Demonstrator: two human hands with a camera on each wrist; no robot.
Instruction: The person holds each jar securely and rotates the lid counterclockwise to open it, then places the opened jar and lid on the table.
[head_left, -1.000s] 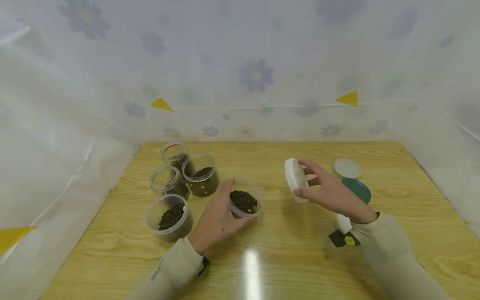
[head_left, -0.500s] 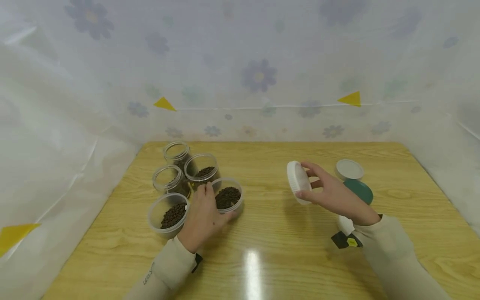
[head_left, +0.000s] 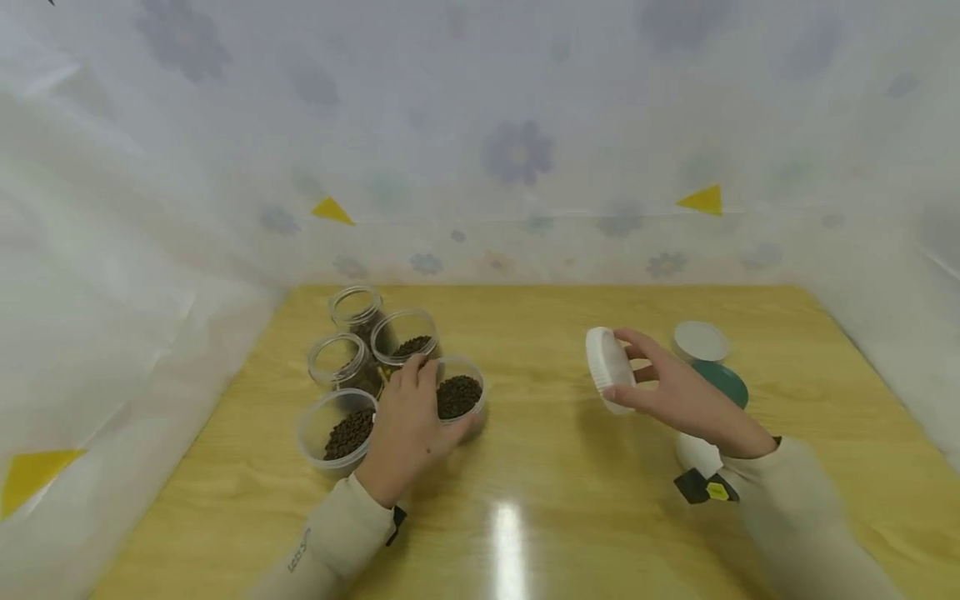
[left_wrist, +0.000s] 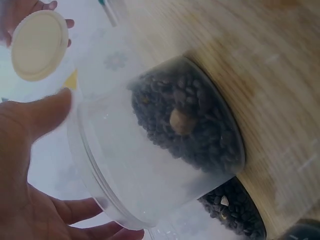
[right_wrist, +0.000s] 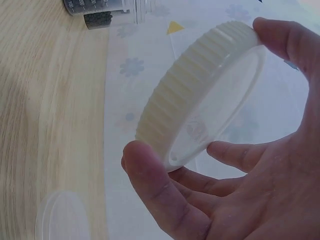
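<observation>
My left hand (head_left: 408, 429) grips the rim of a clear plastic jar (left_wrist: 135, 150), thumb on one side and fingers on the other. Dark brown pellets (head_left: 457, 397) lie in the jar's bottom, with a tan lump visible through its wall in the left wrist view. The jar is open-topped and stands on the table beside the other jars. Raised above the table on the right, my right hand (head_left: 678, 396) holds a white ribbed screw lid (right_wrist: 200, 90) by its edge, thumb opposite fingers. The lid is tilted nearly upright.
Several more open jars with dark pellets cluster at left: one in front (head_left: 337, 458), one behind (head_left: 408, 346), others further back (head_left: 341, 358). On the right lie a pale lid (head_left: 700, 342), a green lid (head_left: 723, 385) and a white lid (head_left: 697, 454) partly under my right wrist.
My left hand has moved left with the jar, bringing it next to the other jars; over the last half second it stays there. The right hand with the lid has shifted slightly right.
</observation>
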